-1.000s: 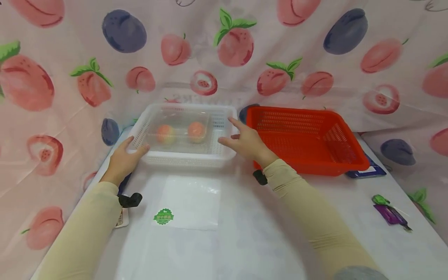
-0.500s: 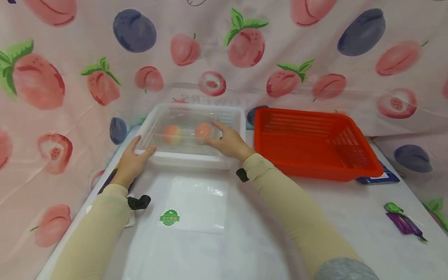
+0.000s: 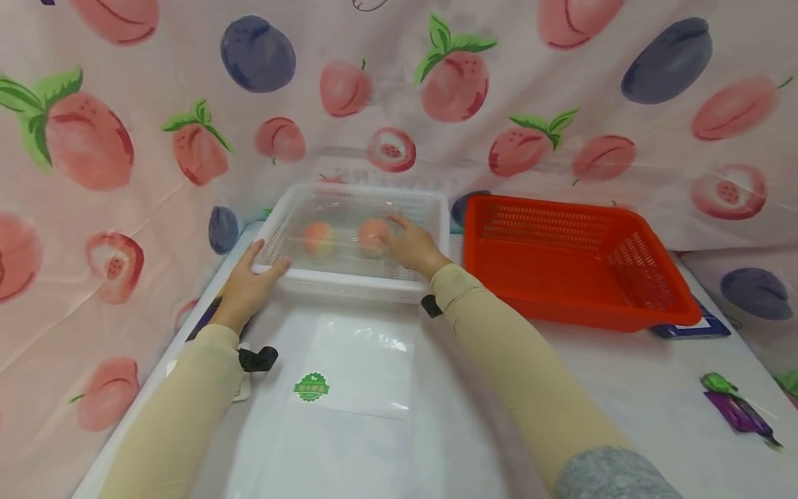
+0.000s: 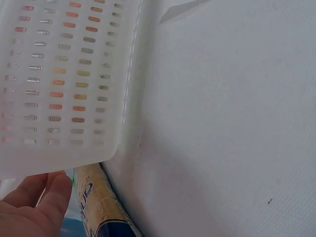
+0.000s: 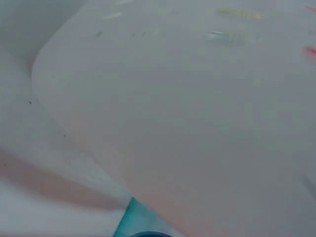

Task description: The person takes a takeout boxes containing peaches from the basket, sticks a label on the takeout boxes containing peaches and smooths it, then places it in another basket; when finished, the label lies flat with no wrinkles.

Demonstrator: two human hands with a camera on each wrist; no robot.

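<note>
A white slotted plastic basket (image 3: 349,281) stands on the table against the backdrop. In it is a clear plastic box (image 3: 343,222), and two round red-yellow fruits (image 3: 318,239) show through it. My left hand (image 3: 248,287) rests at the basket's front left corner, thumb and fingers spread. In the left wrist view, the fingertips (image 4: 57,190) touch the basket's end rim. My right hand (image 3: 416,249) reaches over the basket and pinches the box's right end. The right wrist view is blurred; only the pale basket wall (image 5: 173,98) shows, with no hand.
A red basket (image 3: 561,308) stands to the right, a dark blue packet (image 3: 692,328) beside it. Purple and green items (image 3: 742,412) lie at the far right. A flat clear sheet with a green label (image 3: 311,387) lies in front. A tan and blue packet (image 4: 103,202) lies near the left hand.
My right hand has moved left and down from the white basket's right side to the clear box's right end and closed on it. The left hand stays at the corner. The view has turned slightly left.
</note>
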